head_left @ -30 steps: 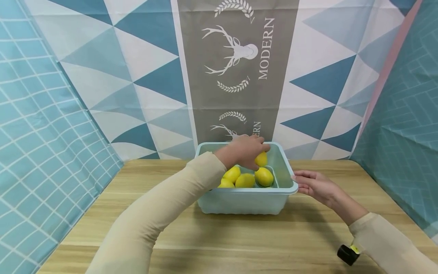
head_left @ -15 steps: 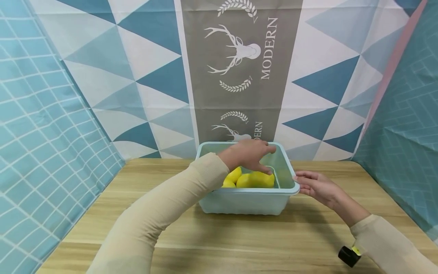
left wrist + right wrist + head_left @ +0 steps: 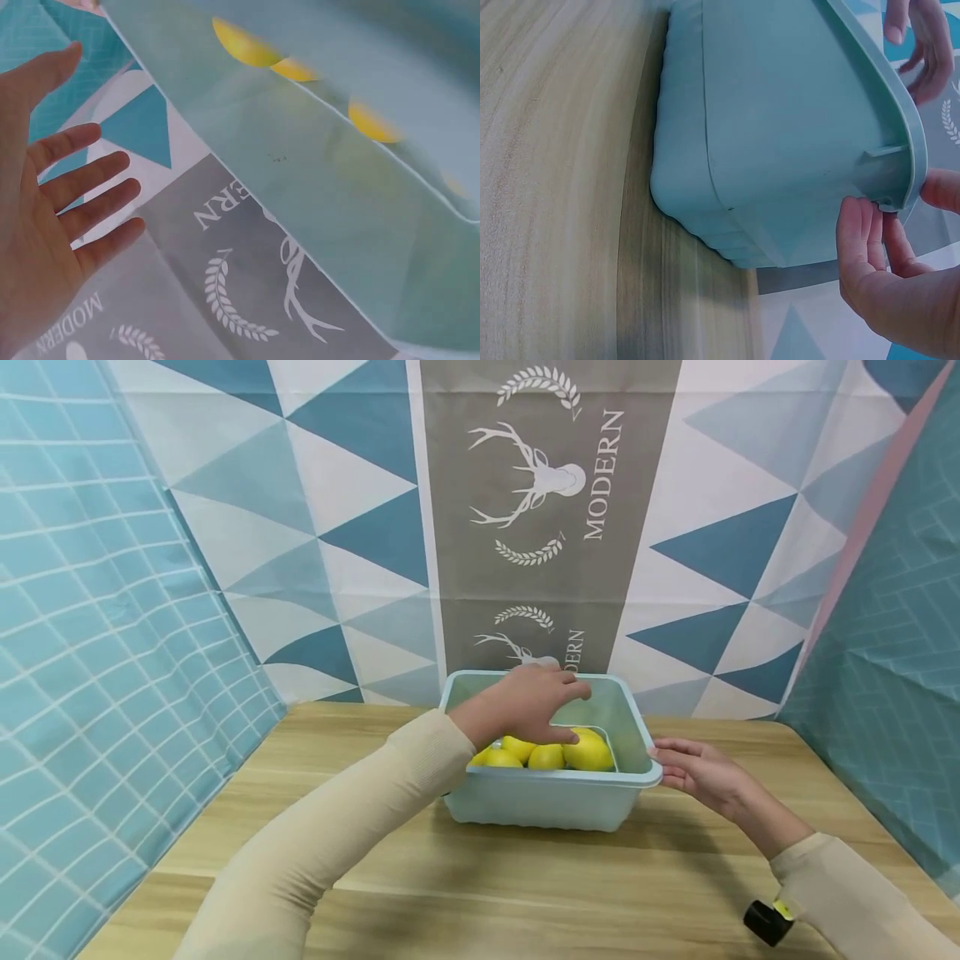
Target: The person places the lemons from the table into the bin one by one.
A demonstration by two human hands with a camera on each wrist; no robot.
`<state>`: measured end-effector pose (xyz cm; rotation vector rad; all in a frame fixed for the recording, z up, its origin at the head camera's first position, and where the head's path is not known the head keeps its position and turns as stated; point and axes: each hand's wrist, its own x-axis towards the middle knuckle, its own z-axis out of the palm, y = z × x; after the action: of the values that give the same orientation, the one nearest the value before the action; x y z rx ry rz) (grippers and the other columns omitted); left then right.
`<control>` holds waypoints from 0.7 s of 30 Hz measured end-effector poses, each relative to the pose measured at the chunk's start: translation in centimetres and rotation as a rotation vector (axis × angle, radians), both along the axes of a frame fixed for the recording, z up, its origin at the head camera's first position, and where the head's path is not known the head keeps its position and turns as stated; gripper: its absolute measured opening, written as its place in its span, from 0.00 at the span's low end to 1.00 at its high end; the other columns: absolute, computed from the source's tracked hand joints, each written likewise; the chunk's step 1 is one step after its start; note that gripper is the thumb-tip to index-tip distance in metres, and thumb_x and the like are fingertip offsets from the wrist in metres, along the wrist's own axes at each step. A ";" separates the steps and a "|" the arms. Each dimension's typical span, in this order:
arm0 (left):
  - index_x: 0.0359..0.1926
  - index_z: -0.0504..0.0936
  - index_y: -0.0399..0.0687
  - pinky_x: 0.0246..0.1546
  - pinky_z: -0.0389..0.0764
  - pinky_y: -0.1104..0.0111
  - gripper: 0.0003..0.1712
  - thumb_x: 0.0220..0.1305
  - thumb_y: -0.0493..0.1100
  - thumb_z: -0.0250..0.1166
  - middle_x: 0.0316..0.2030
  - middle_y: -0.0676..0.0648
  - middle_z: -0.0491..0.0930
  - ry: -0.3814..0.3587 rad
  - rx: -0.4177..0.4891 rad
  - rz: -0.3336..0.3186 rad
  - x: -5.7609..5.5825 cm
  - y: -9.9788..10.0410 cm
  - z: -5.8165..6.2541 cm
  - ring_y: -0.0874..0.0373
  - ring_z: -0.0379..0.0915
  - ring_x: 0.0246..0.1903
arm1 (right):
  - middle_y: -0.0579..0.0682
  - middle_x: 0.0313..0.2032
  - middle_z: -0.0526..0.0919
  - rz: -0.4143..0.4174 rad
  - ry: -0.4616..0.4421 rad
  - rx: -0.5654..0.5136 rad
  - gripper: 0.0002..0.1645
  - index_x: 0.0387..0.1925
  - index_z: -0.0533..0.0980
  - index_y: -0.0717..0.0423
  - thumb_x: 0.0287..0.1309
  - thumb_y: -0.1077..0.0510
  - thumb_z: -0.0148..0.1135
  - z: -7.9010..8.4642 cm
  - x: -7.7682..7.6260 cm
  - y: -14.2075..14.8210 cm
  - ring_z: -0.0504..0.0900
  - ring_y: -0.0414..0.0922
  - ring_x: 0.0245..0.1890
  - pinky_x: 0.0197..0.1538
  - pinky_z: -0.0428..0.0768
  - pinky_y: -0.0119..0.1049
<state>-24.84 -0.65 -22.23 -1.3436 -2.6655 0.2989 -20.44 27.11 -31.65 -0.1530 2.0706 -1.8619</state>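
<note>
A light blue-green plastic bin stands on the wooden table with several yellow lemons lying in it. Above its opening is my left hand, holding nothing, its fingers spread and relaxed. The left wrist view shows that hand with a bare palm, beside the bin's wall and apart from it. My right hand pinches the bin's right front corner. In the right wrist view its fingers lie under the rim and the thumb is at the edge. Part of the lemons is hidden by the left hand and the front wall.
The wooden table extends in front of and beside the bin. Patterned cloth hangs close behind it, with blue tiled cloth at the left and teal cloth at the right. A small black device is on the right wrist.
A lemon under my left hand went down among the others, and the fingers let go of it. The left hand then moved slightly left. The right hand stays at the corner.
</note>
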 end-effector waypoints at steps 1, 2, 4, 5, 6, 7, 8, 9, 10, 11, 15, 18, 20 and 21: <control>0.65 0.68 0.57 0.58 0.73 0.63 0.34 0.62 0.65 0.58 0.59 0.55 0.75 0.009 0.015 -0.001 0.1 -0.4 -0.1 0.57 0.70 0.56 | 0.38 0.40 0.80 0.004 0.003 -0.002 0.36 0.65 0.55 0.73 0.67 0.53 0.55 0.0 -0.2 0.1 0.83 0.34 0.39 0.47 0.82 0.27; 0.65 0.68 0.57 0.59 0.73 0.63 0.34 0.62 0.65 0.58 0.59 0.55 0.75 0.019 0.027 -0.002 0.2 -0.7 -0.2 0.57 0.70 0.57 | 0.38 0.40 0.80 0.000 0.001 0.000 0.36 0.65 0.56 0.73 0.67 0.53 0.55 0.0 -0.4 0.1 0.83 0.34 0.39 0.47 0.83 0.27; 0.64 0.69 0.57 0.59 0.73 0.62 0.34 0.62 0.64 0.58 0.59 0.55 0.75 0.029 0.046 0.003 0.4 -1.3 -0.6 0.57 0.70 0.58 | 0.38 0.40 0.80 -0.006 -0.002 0.014 0.37 0.65 0.55 0.74 0.67 0.53 0.55 0.0 -0.7 0.3 0.83 0.34 0.39 0.46 0.83 0.27; 0.64 0.69 0.57 0.60 0.73 0.61 0.34 0.62 0.64 0.58 0.60 0.55 0.75 0.030 0.051 0.009 0.6 -1.6 -0.8 0.57 0.70 0.59 | 0.38 0.40 0.80 -0.009 -0.002 0.027 0.37 0.65 0.55 0.74 0.67 0.52 0.55 0.0 -0.8 0.3 0.82 0.34 0.38 0.46 0.83 0.26; 0.64 0.69 0.57 0.61 0.72 0.61 0.34 0.62 0.65 0.58 0.60 0.54 0.75 0.028 0.057 0.016 0.7 -1.9 -1.0 0.57 0.70 0.60 | 0.38 0.40 0.80 -0.014 -0.003 0.041 0.38 0.65 0.54 0.75 0.67 0.52 0.55 0.0 -0.9 0.4 0.82 0.33 0.38 0.46 0.83 0.26; 0.64 0.69 0.57 0.61 0.72 0.61 0.34 0.61 0.65 0.58 0.60 0.54 0.74 0.030 0.060 0.022 0.9 -2.1 -1.3 0.57 0.70 0.60 | 0.39 0.40 0.80 -0.018 -0.001 0.060 0.39 0.66 0.53 0.76 0.68 0.52 0.54 -0.1 -1.0 0.5 0.82 0.33 0.38 0.46 0.82 0.26; 0.64 0.69 0.57 0.61 0.72 0.61 0.34 0.61 0.65 0.58 0.60 0.54 0.74 0.031 0.064 0.028 1.0 -2.3 -1.5 0.57 0.69 0.60 | 0.39 0.39 0.80 -0.030 -0.001 0.081 0.39 0.66 0.53 0.76 0.68 0.52 0.54 -0.1 -1.1 0.6 0.82 0.33 0.38 0.45 0.82 0.25; 0.64 0.70 0.57 0.61 0.72 0.61 0.34 0.61 0.65 0.58 0.60 0.54 0.75 0.033 0.071 0.030 1.1 -2.5 -1.8 0.57 0.70 0.60 | 0.38 0.39 0.79 -0.035 0.004 0.102 0.40 0.66 0.52 0.76 0.68 0.51 0.54 -0.2 -1.1 0.7 0.81 0.33 0.37 0.45 0.82 0.25; 0.64 0.70 0.57 0.61 0.72 0.61 0.34 0.61 0.65 0.58 0.60 0.54 0.74 0.035 0.077 0.033 1.2 -2.8 -2.0 0.57 0.69 0.60 | 0.38 0.39 0.79 -0.043 0.011 0.121 0.40 0.66 0.52 0.77 0.68 0.51 0.53 -0.3 -1.1 0.8 0.81 0.32 0.37 0.45 0.82 0.24; 0.63 0.70 0.57 0.62 0.71 0.61 0.33 0.61 0.65 0.58 0.60 0.54 0.74 0.038 0.085 0.035 1.3 -3.0 -2.3 0.57 0.69 0.61 | 0.38 0.38 0.79 -0.053 0.018 0.139 0.39 0.66 0.52 0.77 0.69 0.51 0.52 -0.4 -1.1 0.9 0.80 0.32 0.37 0.45 0.82 0.24; 0.63 0.70 0.57 0.65 0.69 0.60 0.34 0.61 0.65 0.58 0.60 0.55 0.74 0.065 0.113 0.043 1.5 -4.2 -3.1 0.57 0.68 0.63 | 0.40 0.41 0.79 -0.089 0.062 0.214 0.38 0.65 0.56 0.76 0.69 0.50 0.52 -0.8 -0.8 1.0 0.80 0.32 0.36 0.46 0.82 0.24; 0.63 0.71 0.55 0.65 0.69 0.59 0.35 0.60 0.66 0.58 0.60 0.54 0.75 0.110 0.147 0.069 1.7 -5.0 -3.6 0.55 0.68 0.63 | 0.51 0.48 0.79 -0.112 0.112 0.317 0.39 0.65 0.58 0.74 0.68 0.46 0.52 -0.7 -0.5 1.0 0.80 0.33 0.37 0.47 0.82 0.27; 0.62 0.72 0.54 0.63 0.70 0.58 0.35 0.60 0.67 0.58 0.60 0.52 0.76 0.153 0.185 0.088 1.9 -5.5 -3.9 0.54 0.70 0.61 | 0.59 0.51 0.77 -0.124 0.165 0.407 0.38 0.63 0.61 0.73 0.68 0.44 0.52 -0.5 -0.3 1.0 0.80 0.34 0.38 0.46 0.83 0.29; 0.62 0.72 0.53 0.62 0.71 0.58 0.36 0.59 0.67 0.58 0.59 0.52 0.76 0.177 0.207 0.096 2.0 -5.7 -4.0 0.54 0.70 0.60 | 0.61 0.52 0.77 -0.134 0.192 0.450 0.38 0.63 0.63 0.71 0.68 0.43 0.52 -0.3 -0.2 0.9 0.81 0.35 0.38 0.46 0.84 0.30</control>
<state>-22.86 -6.32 -26.26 -1.0786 -2.5371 0.1399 -20.63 28.05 -31.95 -0.0817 2.6317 -1.4446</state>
